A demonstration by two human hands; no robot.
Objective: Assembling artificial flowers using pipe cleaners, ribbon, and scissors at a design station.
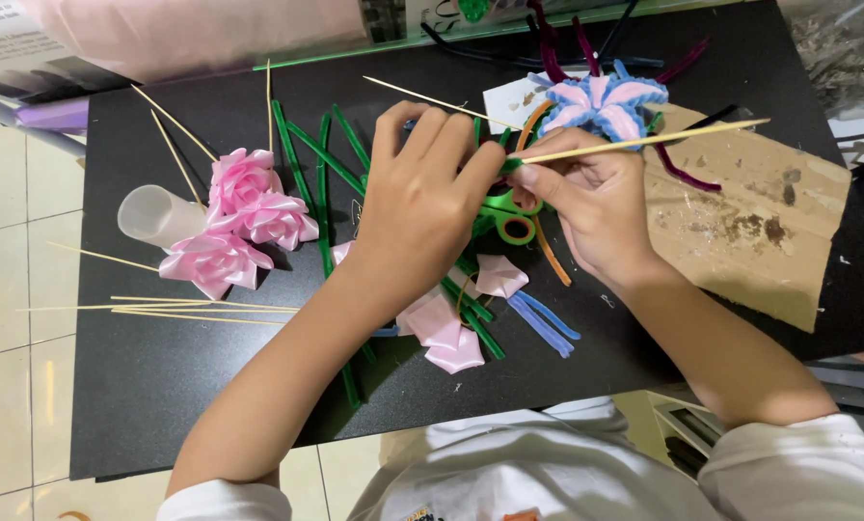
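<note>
Hands [509, 193] are pinched together on a wooden skewer [663, 138] wrapped in green; pink ribbon roses [244, 217] lie at nine o'clock on the worktop [162, 386].

pink ribbon roses [244, 217], cardboard sheet [750, 222]

Left of the scissors [509, 217] ribbon roses [244, 217] are laid on the table [162, 386]; a cardboard sheet [750, 222] is placed right.

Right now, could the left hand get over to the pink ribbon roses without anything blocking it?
Probably yes. The left hand sits just right of the pink ribbon roses, with only flat green pipe cleaners lying between. But its fingers are pinching the wooden skewer with the right hand, so it would have to let go first.
</note>
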